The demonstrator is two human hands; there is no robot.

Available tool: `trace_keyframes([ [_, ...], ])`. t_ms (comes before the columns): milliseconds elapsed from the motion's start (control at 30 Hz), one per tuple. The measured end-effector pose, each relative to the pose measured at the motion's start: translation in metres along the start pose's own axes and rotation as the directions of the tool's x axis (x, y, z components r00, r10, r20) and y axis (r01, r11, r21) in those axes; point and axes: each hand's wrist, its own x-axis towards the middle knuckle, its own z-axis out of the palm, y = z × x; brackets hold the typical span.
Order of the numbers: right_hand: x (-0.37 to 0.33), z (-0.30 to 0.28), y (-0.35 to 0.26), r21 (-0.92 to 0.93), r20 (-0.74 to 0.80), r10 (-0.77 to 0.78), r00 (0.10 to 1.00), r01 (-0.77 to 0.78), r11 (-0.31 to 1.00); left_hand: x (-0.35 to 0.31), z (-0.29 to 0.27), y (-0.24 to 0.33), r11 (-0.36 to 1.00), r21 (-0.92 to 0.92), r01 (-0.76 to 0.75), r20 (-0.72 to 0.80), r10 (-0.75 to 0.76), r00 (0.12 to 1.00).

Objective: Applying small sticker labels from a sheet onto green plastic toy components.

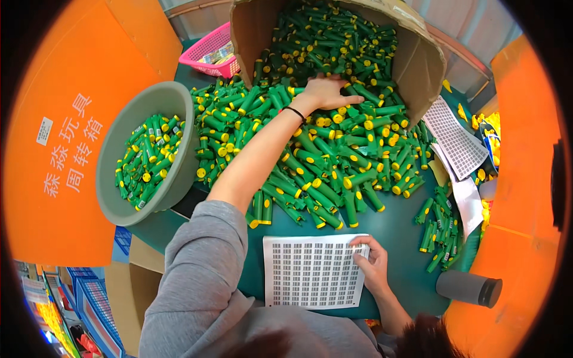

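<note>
My left hand is stretched out over a big heap of green plastic tubes with yellow round ends. Its thumb is spread from the fingers and it rests on the tubes at the mouth of a tipped cardboard box; the fingertips are partly hidden. Close to my body, my right hand pinches the upper right corner of a white sheet of small printed labels. The sheet lies on the dark green tabletop, below the heap.
At the left, a grey-green basin contains more tubes, some with labels. A pink basket stands behind. On the right are more label sheets, a smaller tube pile and a grey cylinder. Orange panels flank both sides.
</note>
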Motion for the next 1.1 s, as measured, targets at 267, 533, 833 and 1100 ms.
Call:
trace_keyframes([
  [267, 0.002, 0.008, 0.011, -0.039, -0.055, -0.001, 0.999, -0.001, 0.999, -0.055, -0.002, -0.012, 0.971, 0.227, -0.081, -0.145, 0.115, 0.983],
  [533, -0.007, -0.006, 0.005, -0.014, -0.232, -0.073, 0.970, 0.072, 0.997, -0.307, -0.075, 0.037, 0.895, -0.444, -0.045, -0.095, 0.002, 0.995],
  [833, -0.006, 0.002, 0.013, 0.000, -0.204, -0.100, 0.974, 0.102, 0.995, -0.403, 0.019, 0.047, 0.713, -0.700, -0.032, -0.402, -0.357, 0.844],
  [1100, -0.010, 0.002, 0.011, -0.044, -0.158, -0.073, 0.985, 0.067, 0.997, -0.421, 0.035, 0.024, 0.546, -0.817, -0.182, -0.308, -0.147, 0.940],
])
